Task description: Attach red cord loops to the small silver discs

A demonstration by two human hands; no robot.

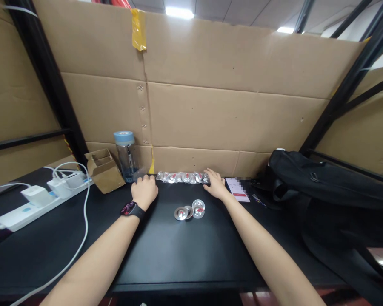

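Note:
A row of metal discs in clear plastic wrappers [185, 177] lies along the foot of the cardboard wall. At its left end, my left hand [145, 192] rests on the table with its fingers curled under; their tips, and anything in them, are hidden. The fingers of my right hand [215, 185] are apart, reaching to the row's right end and seeming to touch the last wrapper. Between my forearms lie several loose round metal discs with red marks [180, 213], some overlapping. A dark smartwatch [132, 209] is on my left wrist.
Left of my hands stand a blue-lidded bottle [124, 155], an opened cardboard box [106, 172] and a white power strip [25, 209] with chargers and a cable. To the right lie a phone [239, 193] and a black bag [309, 178]. Cardboard [210, 114] walls the black table's back.

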